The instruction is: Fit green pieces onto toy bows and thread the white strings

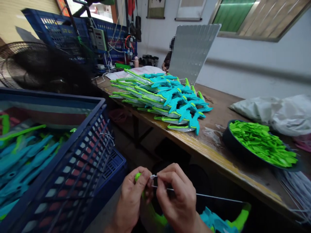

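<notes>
My left hand (132, 197) is closed in a pinch on a small green plastic piece (137, 176) at the bottom centre. My right hand (176, 195) is closed beside it, pinching a thin white string (206, 195) that runs off to the right to a teal and green toy bow (218, 221) lying below my hands. The two hands touch at the fingertips. A pile of finished teal and green toy bows (165, 100) lies on the wooden table (218, 145) ahead.
A blue crate (80, 155) with teal parts stands at left, a black fan (36, 68) behind it. A dark tray of green pieces (262, 142), white bags (274, 111) and white strings (296, 191) sit at right. Another person (167, 61) sits behind a clear ribbed sheet (191, 51).
</notes>
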{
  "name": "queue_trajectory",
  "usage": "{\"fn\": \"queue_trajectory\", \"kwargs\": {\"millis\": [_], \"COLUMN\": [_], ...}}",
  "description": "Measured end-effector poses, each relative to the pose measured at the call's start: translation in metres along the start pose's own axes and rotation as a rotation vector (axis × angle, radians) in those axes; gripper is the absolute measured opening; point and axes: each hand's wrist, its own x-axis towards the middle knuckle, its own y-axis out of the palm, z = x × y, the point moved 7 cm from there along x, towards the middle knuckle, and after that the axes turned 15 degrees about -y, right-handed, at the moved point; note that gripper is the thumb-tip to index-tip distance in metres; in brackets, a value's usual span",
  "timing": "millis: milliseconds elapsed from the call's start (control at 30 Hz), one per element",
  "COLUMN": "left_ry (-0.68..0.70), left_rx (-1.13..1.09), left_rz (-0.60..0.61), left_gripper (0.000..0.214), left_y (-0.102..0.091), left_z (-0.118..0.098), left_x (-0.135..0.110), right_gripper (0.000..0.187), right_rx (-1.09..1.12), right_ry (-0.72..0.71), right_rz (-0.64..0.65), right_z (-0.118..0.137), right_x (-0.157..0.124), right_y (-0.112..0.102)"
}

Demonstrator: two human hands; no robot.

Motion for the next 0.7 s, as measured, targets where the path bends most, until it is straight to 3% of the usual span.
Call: {"fn": "queue_trajectory", "kwargs": {"millis": [100, 233, 433, 567, 700], "left_ry": [0.027, -0.013, -0.028, -0.015, 0.032], "left_rx": [0.035, 0.064, 0.09, 0.171, 0.189], "left_rz": [0.053, 0.104, 0.262, 0.293, 0.307], "left_gripper": [0.049, 0.041, 0.035, 0.041, 0.045], "left_y": [0.01, 0.024, 0.045, 0.051, 0.058], "left_z": [0.001, 0.013, 0.03, 0.026, 0.014], "left_x": [-0.008, -0.016, -0.029, -0.034, -0.045], "right_gripper": [0.014, 0.03, 0.008, 0.011, 0.013], "right_rx": [0.025, -0.001, -0.008, -0.096, -0.377], "right_ry": [0.025, 0.025, 0.092, 0.123, -0.084], "right_rz": [-0.001, 0.077, 0.031, 0.171, 0.372], "right_z": [0.011, 0.025, 0.036, 0.044, 0.066], "right_x": [-0.005, -0.015, -0.027, -0.034, -0.04], "right_y": [-0.013, -0.024, -0.051, -0.067, -0.074]}}
